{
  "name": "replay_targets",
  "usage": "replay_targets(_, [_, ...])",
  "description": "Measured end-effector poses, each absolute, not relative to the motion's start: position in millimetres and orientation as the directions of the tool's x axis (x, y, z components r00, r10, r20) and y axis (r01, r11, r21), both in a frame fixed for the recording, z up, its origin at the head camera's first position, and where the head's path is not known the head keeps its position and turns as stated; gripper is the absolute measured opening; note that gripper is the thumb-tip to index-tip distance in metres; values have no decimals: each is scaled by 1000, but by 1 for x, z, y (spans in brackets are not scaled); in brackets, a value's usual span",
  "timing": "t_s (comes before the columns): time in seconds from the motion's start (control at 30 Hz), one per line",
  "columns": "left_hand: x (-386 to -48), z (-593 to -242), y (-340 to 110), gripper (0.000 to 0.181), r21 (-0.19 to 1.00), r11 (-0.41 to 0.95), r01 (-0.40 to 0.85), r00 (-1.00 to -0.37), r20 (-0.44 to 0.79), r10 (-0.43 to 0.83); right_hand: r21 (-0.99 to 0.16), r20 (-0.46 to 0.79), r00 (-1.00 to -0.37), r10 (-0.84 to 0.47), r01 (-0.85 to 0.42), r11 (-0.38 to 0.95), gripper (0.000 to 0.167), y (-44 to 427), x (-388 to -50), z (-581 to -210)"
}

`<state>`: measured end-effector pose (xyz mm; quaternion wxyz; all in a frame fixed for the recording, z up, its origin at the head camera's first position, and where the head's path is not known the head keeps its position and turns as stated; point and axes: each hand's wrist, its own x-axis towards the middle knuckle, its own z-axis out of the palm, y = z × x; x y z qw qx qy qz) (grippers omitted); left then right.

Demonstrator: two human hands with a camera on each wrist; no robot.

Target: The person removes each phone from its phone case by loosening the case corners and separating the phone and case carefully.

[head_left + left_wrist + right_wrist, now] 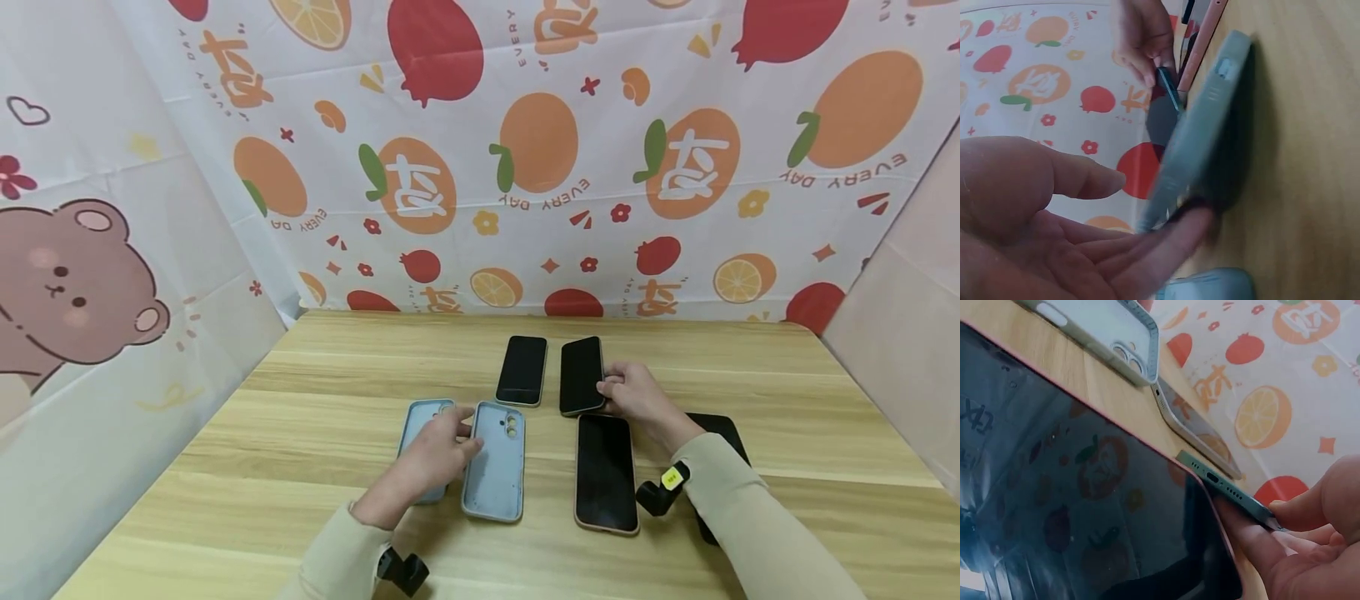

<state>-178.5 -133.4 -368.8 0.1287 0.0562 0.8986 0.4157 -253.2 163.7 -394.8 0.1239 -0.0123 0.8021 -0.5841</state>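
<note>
My left hand (438,450) is at the left edge of a light blue phone case (495,467) with its hollow side up. In the left wrist view the fingers reach under this case (1200,131), which looks tilted, and the thumb stands apart from it. Another light blue phone case (422,417) lies to the left, partly behind that hand. My right hand (641,400) pinches the right edge of a dark-screened smartphone (581,375). In the right wrist view the smartphone's green bottom edge (1225,484) shows between thumb and fingers, slightly raised.
Left of the pinched smartphone lies another smartphone (522,367), screen up. A larger-looking smartphone with a pinkish rim (606,475) lies nearer me. Under the right forearm is a black flat object (720,429), partly hidden. Fruit-printed cloth (540,225) hangs behind the wooden table (285,450).
</note>
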Motion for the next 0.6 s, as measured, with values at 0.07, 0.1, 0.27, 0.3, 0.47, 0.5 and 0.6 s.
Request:
replay_targets(0.07, [-177, -366, -135, 55, 751, 661, -8, -959, -192, 207, -935, -188, -969, -158, 128, 330, 48, 163, -254, -396])
replay_targets(0.1, [-176, -365, -135, 56, 749, 663, -15, -958, -200, 204, -933, -185, -971, -154, 124, 337, 48, 163, -255, -397])
replay_targets(0.27, [-175, -360, -136, 57, 744, 667, -37, -952, -229, 202, -923, -158, -980, -123, 103, 371, 46, 163, -258, -400])
replay_targets(0.3, [-175, -360, -136, 57, 744, 667, -39, -951, -233, 205, -921, -146, -982, -121, 90, 379, 45, 162, -259, -400])
replay_targets(0.47, [-175, -359, -135, 57, 737, 675, -31, -943, -244, 224, -888, -70, -991, -113, 11, 459, 42, 159, -259, -399])
replay_targets(0.5, [-175, -359, -135, 57, 735, 677, -29, -943, -245, 226, -875, -64, -992, -111, 2, 483, 42, 159, -258, -398])
replay_targets(0.6, [-175, -358, -135, 58, 726, 687, -26, -943, -246, 224, -844, -74, -991, -112, 3, 536, 40, 157, -257, -394])
